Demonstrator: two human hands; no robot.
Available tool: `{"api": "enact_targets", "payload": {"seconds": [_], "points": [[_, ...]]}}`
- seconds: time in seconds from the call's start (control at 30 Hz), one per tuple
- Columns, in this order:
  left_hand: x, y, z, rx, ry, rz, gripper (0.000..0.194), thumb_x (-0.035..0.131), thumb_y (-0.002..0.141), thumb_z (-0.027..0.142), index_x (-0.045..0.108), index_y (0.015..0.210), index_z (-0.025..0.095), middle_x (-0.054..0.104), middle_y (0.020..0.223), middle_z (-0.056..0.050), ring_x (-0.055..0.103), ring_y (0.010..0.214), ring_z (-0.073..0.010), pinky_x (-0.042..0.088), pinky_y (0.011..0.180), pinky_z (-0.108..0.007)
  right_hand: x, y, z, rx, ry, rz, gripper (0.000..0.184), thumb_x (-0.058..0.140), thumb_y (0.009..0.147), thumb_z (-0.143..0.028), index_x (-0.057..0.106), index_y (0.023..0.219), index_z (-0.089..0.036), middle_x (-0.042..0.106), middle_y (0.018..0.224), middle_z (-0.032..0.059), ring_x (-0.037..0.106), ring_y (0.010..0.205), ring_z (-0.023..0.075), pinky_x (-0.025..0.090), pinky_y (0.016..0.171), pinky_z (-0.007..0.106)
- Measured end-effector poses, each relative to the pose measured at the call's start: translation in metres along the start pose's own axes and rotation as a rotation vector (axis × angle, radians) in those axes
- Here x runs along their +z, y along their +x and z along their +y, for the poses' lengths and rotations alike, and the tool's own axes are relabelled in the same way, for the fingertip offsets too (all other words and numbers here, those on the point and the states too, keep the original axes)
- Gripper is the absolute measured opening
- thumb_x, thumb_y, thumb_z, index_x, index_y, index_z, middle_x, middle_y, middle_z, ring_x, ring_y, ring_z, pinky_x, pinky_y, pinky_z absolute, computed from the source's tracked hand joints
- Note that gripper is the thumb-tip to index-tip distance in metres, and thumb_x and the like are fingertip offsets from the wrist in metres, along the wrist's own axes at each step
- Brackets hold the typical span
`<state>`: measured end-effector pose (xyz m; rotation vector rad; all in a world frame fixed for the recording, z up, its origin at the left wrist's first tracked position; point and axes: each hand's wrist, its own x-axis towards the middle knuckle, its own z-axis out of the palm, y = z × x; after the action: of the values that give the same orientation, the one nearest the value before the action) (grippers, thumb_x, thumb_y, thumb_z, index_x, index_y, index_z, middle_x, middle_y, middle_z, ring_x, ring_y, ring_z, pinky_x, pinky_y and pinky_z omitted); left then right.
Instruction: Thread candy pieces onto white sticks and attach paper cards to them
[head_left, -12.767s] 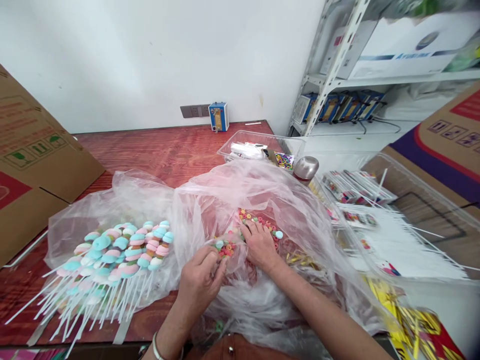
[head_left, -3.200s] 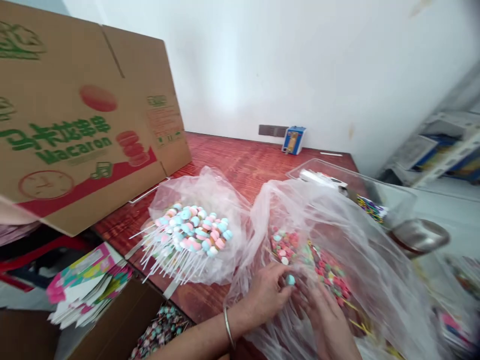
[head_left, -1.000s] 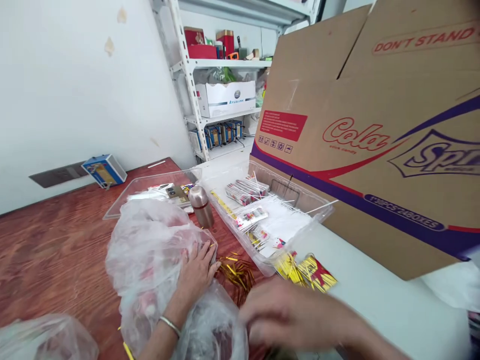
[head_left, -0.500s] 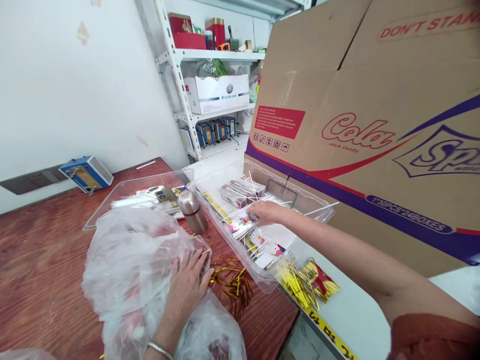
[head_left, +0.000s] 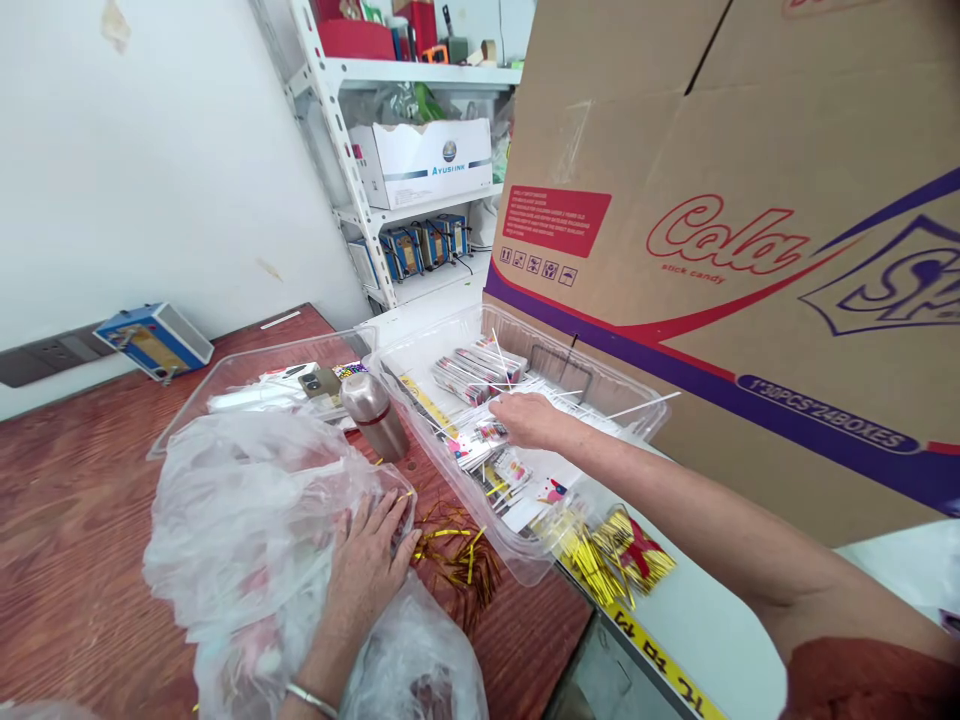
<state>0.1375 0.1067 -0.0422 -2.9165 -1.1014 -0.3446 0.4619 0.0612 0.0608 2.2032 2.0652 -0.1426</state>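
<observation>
My left hand [head_left: 369, 560] lies with fingers spread on a cloudy plastic bag [head_left: 247, 500], whose pink contents show only faintly. Beside its fingertips, loose gold twist ties [head_left: 461, 555] are scattered on the red wooden table [head_left: 75, 520]. My right hand [head_left: 525, 418] reaches into a clear plastic tray [head_left: 517, 560], fingers curled down over white sticks and printed cards [head_left: 480, 440]. Its fingertips are partly hidden, so what they pinch cannot be made out. Bundled printed packets [head_left: 472, 370] lie just behind that hand.
A steel flask [head_left: 375, 415] stands between the bag and the tray. Another clear tray [head_left: 247, 360] holds white items. Bundles of gold twist ties [head_left: 600, 555] lie at the near tray corner. A large cardboard box [head_left: 675, 300] rises behind; metal shelves [head_left: 420, 210] stand at the back.
My view has swung right from the pink-and-blue candy sticks. Both hands left the bag's colourful contents; the left now rests on the bag, the right went into the tray and stays there.
</observation>
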Motion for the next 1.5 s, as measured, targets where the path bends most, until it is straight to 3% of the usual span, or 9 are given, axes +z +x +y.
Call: {"api": "enact_targets", "payload": {"seconds": [0.3,0.47,0.6,0.7,0.83,0.97,1.03,1.2,1.5], "points": [[0.004,-0.001,-0.003,0.021,-0.007,0.035,0.049,0.047,0.095,0.042,0.054,0.138,0.022,0.056,0.142,-0.010,0.043,0.135,-0.0357,0.029,0.111,-0.062,-0.019,-0.007,0.012,0.200,0.090,-0.105,0.036,0.058,0.087,-0.039,0.065,0.116,-0.018,0.067,0.122,0.0147,0.062,0.114,0.0293,0.047,0.082,0.031],[0.005,0.000,-0.002,0.012,-0.041,0.051,0.048,0.048,0.094,0.041,0.055,0.137,0.023,0.057,0.141,-0.011,0.043,0.135,-0.0364,0.028,0.111,-0.062,-0.003,-0.016,-0.010,0.205,0.166,-0.343,0.032,0.075,0.070,-0.046,0.072,0.075,-0.014,0.072,0.076,0.0116,0.070,0.079,0.0286,0.048,0.067,0.033],[0.005,-0.003,-0.005,0.018,-0.158,0.122,0.044,0.051,0.093,0.039,0.058,0.133,0.022,0.061,0.136,-0.012,0.047,0.133,-0.0360,0.031,0.110,-0.063,0.001,-0.020,-0.019,0.108,0.297,-0.426,0.012,0.075,0.066,-0.020,0.064,0.063,-0.017,0.064,0.057,-0.0010,0.064,0.064,0.0175,0.046,0.062,0.026],[-0.016,-0.003,-0.002,0.001,-0.350,0.365,0.034,0.050,0.095,0.031,0.060,0.125,0.019,0.065,0.126,-0.013,0.057,0.121,-0.0289,0.044,0.104,-0.050,-0.015,-0.025,-0.012,0.058,0.425,-0.393,0.011,0.063,0.069,-0.010,0.060,0.064,-0.018,0.061,0.054,-0.0041,0.061,0.057,0.0133,0.042,0.056,0.022],[-0.081,0.024,0.024,0.097,-0.464,0.575,0.039,0.057,0.091,0.025,0.054,0.130,0.023,0.064,0.123,-0.011,0.059,0.117,-0.0241,0.046,0.103,-0.041,-0.047,-0.031,-0.003,-0.035,0.567,-0.233,0.014,0.056,0.071,-0.005,0.059,0.076,-0.018,0.061,0.063,-0.0046,0.057,0.059,0.0102,0.040,0.054,0.019],[-0.129,0.081,0.056,0.236,-0.525,0.306,0.076,0.069,0.082,0.035,0.034,0.148,0.017,0.051,0.144,-0.016,0.045,0.134,-0.0302,0.038,0.109,-0.045,-0.072,-0.034,-0.012,-0.160,0.676,-0.150,0.011,0.056,0.078,-0.009,0.062,0.081,-0.017,0.063,0.068,-0.0048,0.056,0.060,0.0079,0.043,0.056,0.017],[-0.135,0.109,0.066,0.221,-0.517,0.074,0.060,0.066,0.083,0.031,0.048,0.139,0.018,0.068,0.123,-0.012,0.061,0.116,-0.0278,0.047,0.096,-0.038,-0.078,-0.033,-0.015,-0.173,0.698,-0.104,0.009,0.058,0.081,-0.015,0.065,0.087,-0.018,0.066,0.072,-0.0041,0.058,0.062,0.0076,0.045,0.059,0.017],[-0.125,0.151,0.078,0.332,-0.077,-0.294,0.026,0.048,0.088,0.016,0.073,0.091,0.017,0.075,0.092,-0.010,0.069,0.088,-0.0243,0.049,0.080,-0.033,-0.066,-0.017,0.012,0.033,0.590,0.019,0.018,0.052,0.093,-0.020,0.066,0.102,-0.013,0.071,0.086,0.0050,0.065,0.074,0.0133,0.050,0.067,0.024],[-0.090,0.184,0.114,0.434,0.076,-0.614,0.019,0.061,0.072,0.008,0.075,0.084,0.014,0.075,0.088,-0.016,0.070,0.083,-0.0291,0.052,0.072,-0.035,-0.006,0.009,0.029,0.105,0.261,-0.154,0.033,0.060,0.095,-0.035,0.059,0.124,-0.018,0.061,0.125,0.0086,0.063,0.105,0.0216,0.054,0.088,0.043]]}}
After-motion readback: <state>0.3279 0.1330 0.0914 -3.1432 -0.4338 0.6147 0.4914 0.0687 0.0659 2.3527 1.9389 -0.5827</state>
